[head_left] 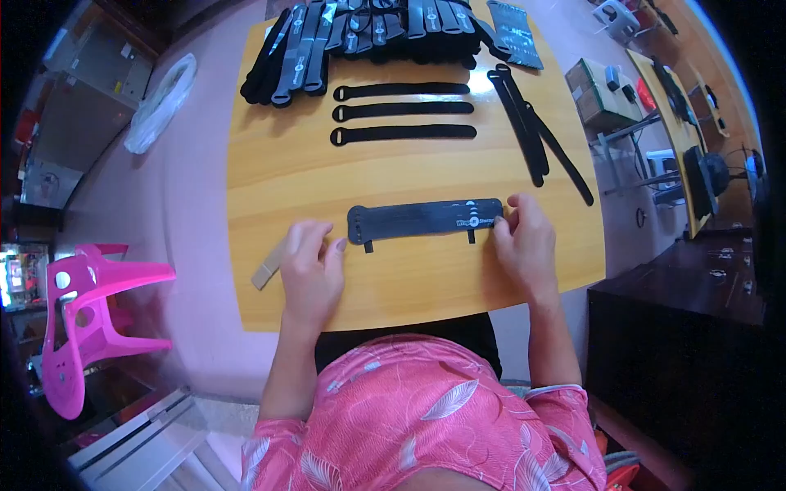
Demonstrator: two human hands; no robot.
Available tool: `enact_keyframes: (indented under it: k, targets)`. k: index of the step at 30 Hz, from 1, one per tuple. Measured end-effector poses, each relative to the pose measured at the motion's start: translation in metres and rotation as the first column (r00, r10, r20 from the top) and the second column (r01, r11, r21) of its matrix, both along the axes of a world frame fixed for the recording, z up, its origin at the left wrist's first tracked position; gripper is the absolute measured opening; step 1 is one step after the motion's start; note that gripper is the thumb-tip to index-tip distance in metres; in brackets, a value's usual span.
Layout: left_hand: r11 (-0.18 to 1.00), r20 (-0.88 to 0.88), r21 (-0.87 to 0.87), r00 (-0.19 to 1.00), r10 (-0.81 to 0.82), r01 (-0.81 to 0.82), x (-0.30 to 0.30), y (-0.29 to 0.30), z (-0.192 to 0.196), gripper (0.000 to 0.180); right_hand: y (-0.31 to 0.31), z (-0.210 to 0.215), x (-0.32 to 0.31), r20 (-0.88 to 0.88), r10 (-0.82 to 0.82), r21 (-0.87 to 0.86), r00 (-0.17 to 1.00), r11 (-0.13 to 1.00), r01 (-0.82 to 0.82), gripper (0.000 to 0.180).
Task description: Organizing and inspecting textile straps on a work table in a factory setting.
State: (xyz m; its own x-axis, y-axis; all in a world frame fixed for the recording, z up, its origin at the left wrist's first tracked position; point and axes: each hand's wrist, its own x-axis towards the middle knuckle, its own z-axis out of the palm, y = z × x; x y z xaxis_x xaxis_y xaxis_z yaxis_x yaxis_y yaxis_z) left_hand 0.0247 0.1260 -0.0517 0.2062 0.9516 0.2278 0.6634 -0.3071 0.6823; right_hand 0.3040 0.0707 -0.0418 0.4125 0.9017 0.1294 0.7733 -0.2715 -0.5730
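In front of me on the table lies a flat black strap pack (409,219) with white print near its right end and a row of small holes at its left. Two short black tabs stick out below its near edge. My right hand (526,250) is at the right end, thumb and fingers closed on its edge. Just off the left end is my left hand (311,266), fingers partly bent and thumb apart, with nothing visible between them. A tan strip (266,270) lies beside and partly behind my left hand.
Three black straps (405,111) lie in parallel beyond the pack; several more straps (524,123) slant at the right. Printed black straps (377,33) are heaped at the far edge beside a shiny packet (514,33). A pink stool (90,303) stands left of the wooden table (442,295).
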Motion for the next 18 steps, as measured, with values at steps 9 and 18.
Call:
enact_keyframes:
  k: [9, 18]
  targets:
    - [0.914, -0.436, 0.017, 0.826, -0.357, 0.404, 0.025, -0.013, -0.002, 0.070, -0.010, -0.014, -0.074, 0.263, 0.526, -0.084, 0.808, 0.847, -0.524, 0.064]
    - [0.912, -0.509, -0.132, 0.763, -0.399, 0.389, 0.021, -0.006, 0.002, 0.071, -0.030, -0.001, 0.001, 0.354, 0.364, -0.216, 0.861, 0.928, -0.304, 0.063]
